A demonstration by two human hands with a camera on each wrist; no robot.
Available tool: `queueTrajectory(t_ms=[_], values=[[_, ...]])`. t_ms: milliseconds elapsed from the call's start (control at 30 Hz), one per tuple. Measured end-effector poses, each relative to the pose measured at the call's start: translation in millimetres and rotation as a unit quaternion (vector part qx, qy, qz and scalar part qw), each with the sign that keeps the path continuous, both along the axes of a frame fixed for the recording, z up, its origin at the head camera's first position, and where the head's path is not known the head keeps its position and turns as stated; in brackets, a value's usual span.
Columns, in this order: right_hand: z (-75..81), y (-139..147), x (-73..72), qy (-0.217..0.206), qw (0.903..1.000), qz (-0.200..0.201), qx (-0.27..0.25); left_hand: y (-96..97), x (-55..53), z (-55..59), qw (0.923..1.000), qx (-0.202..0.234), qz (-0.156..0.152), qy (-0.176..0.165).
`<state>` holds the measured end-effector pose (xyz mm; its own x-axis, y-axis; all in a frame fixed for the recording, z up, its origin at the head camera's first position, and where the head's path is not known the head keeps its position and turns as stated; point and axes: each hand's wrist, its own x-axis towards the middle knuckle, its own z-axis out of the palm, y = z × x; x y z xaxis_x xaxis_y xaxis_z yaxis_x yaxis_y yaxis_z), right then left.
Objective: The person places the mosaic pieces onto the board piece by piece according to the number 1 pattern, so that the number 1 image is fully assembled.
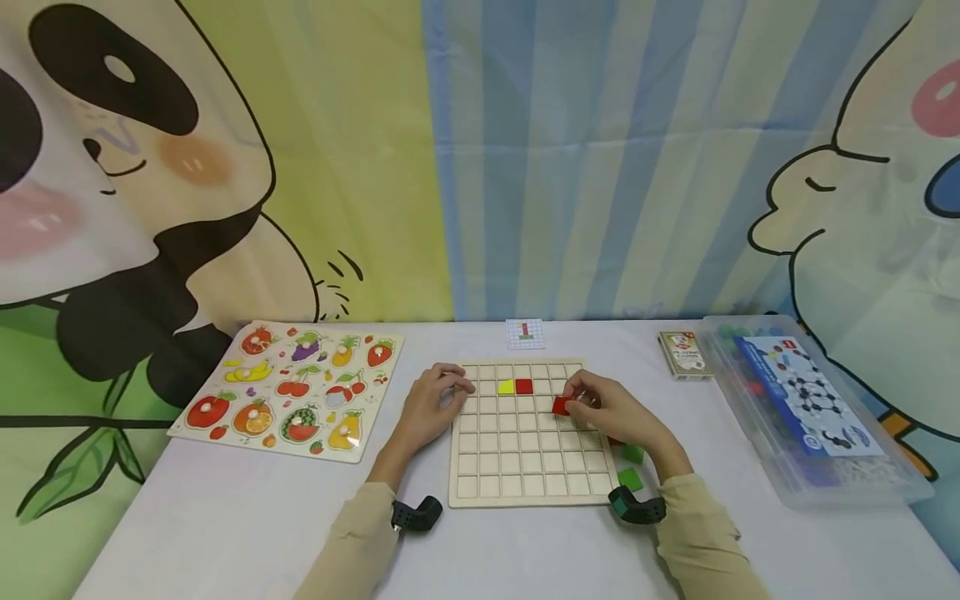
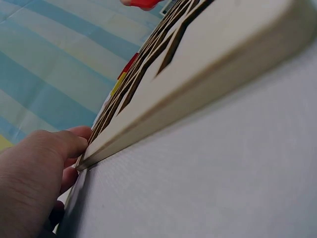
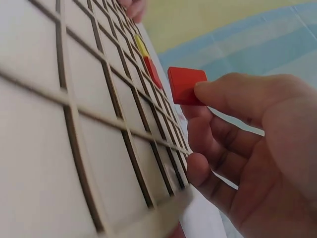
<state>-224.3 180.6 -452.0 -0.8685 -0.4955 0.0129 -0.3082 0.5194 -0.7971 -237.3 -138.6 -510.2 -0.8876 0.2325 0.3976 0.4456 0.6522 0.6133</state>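
Observation:
A pale wooden grid board lies on the white table. Side by side in one of its upper rows sit a yellow square tile and a red square tile. My right hand pinches another red square tile between thumb and fingers, over the board's right part; the right wrist view shows this held tile raised off the grid. At the board's upper left edge rests my left hand, its fingertips touching the rim, as the left wrist view also shows.
Green tiles lie right of the board, partly behind the right forearm. A small patterned card is beyond the board. To the left is a fruit puzzle board; to the right, a card box and a clear plastic case.

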Motion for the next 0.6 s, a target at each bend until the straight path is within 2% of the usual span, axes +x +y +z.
queueTrajectory(t_ms=[400,600], values=[[-12.8,-36.6,-10.2,0.025,0.9996,-0.015,-0.005,1.9,1.7,1.3,1.0,-0.007,0.004,-0.003],[-15.2,-49.2,-11.5,0.045,0.9985,-0.023,0.019,0.3,0.6,0.8,0.9999,-0.011,0.003,-0.002]])
